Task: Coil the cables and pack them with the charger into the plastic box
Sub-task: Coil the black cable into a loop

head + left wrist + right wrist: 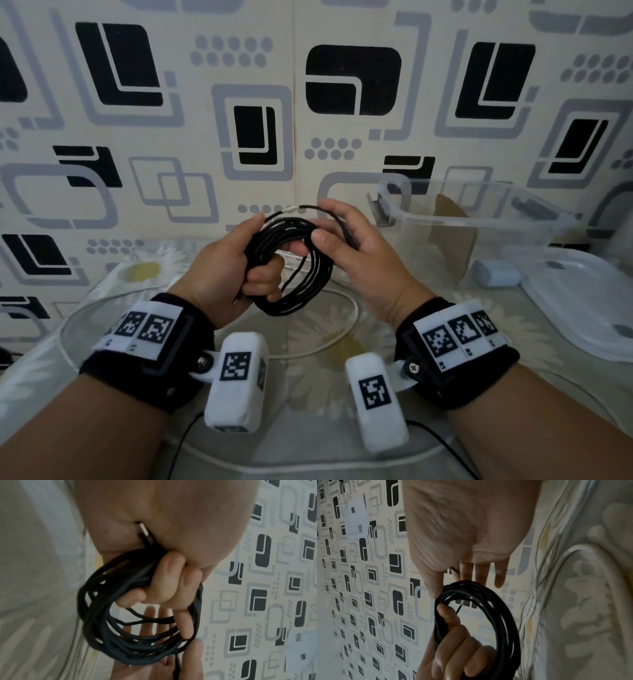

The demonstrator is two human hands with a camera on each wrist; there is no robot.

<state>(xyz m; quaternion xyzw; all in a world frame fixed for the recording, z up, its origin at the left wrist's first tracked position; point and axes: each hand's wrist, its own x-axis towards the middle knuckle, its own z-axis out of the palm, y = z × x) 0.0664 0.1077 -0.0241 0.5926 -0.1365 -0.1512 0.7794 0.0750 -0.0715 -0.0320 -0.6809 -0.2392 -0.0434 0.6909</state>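
Observation:
My left hand (pixel 255 274) grips a coil of black cable (pixel 305 277) above the bed, fingers curled through the loops (pixel 171 586). One metal plug of that cable (pixel 144 530) sticks up inside the left palm. My right hand (pixel 349 246) is beside the coil with fingers straight and spread (pixel 481 573); its thumb touches the coil's top. The cable's loose end, with a white tip (pixel 291 208), lies across the right fingers. A white cable (pixel 346 329) loops on the bed below. The clear plastic box (pixel 479 219) stands at the right, with a pale blue charger (pixel 496 274) by it.
The box's translucent lid (pixel 582 301) lies on the bed at the far right. A brown cardboard piece (pixel 448 236) shows through the box wall. A patterned wall (pixel 239 120) rises close behind. The flowered bedcover (pixel 308 394) stretches under both wrists.

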